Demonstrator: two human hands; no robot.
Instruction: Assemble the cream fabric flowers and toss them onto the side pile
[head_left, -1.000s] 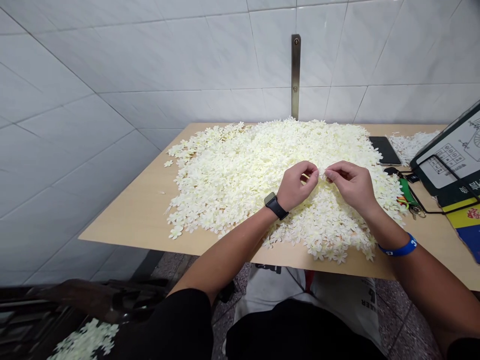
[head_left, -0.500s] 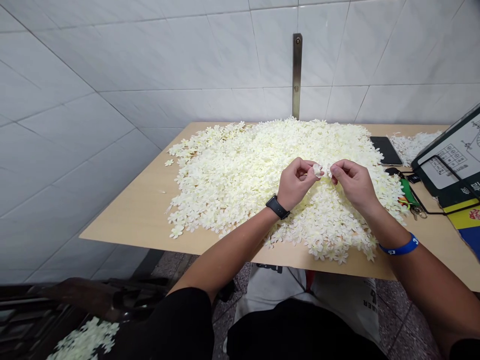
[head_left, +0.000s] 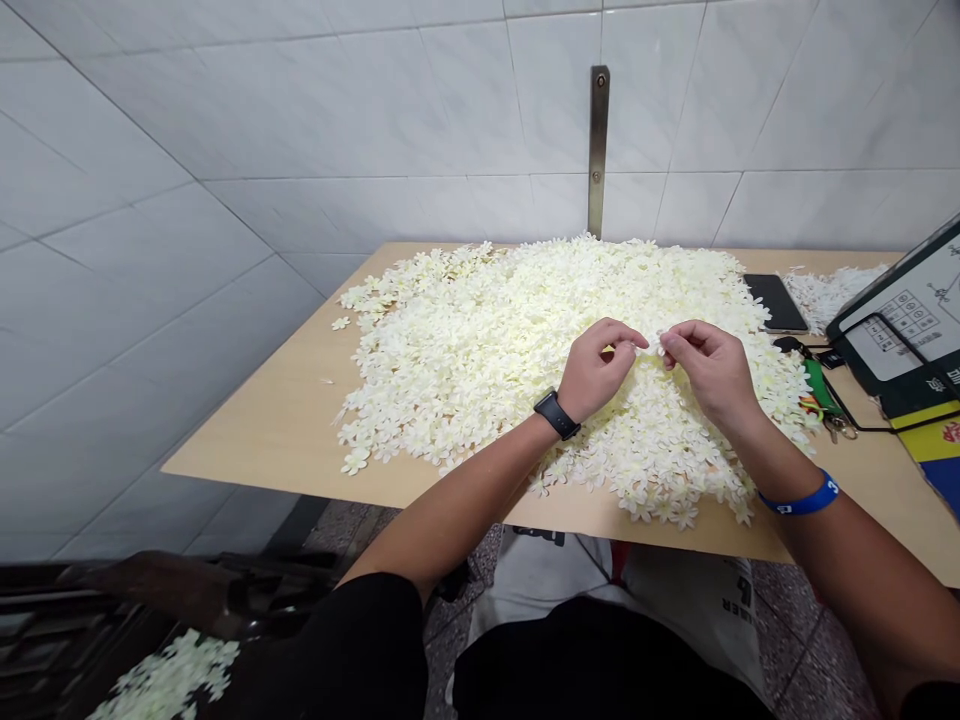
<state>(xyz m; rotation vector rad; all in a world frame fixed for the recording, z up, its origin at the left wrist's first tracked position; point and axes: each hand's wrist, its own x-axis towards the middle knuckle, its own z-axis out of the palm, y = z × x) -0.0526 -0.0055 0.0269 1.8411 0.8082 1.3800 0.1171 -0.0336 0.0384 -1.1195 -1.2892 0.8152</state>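
A broad, loose heap of cream-white artificial flowers [head_left: 480, 340] covers much of the wooden tabletop [head_left: 259, 420]. Above the right part of the heap, my left hand [head_left: 596, 368] has thumb and forefinger brought close together; whatever lies between them is too small to tell from the petals behind. A short gap away, my right hand [head_left: 712, 370] pinches a small white flower [head_left: 661, 343] between thumb and fingertips. The two sets of fingertips point at each other without touching.
Right of the heap lie a dark phone [head_left: 777, 303], a pile of thin white pieces [head_left: 836, 290], keys with a green tag [head_left: 821, 388] and a dark printed box [head_left: 904, 320]. A tiled wall [head_left: 360, 110] stands behind. More flowers [head_left: 176, 675] sit low at the left.
The white flower seen at my left fingertips earlier no longer shows clearly there, and the left forefinger is straighter. My right hand keeps its pinch. The view has shifted slightly.
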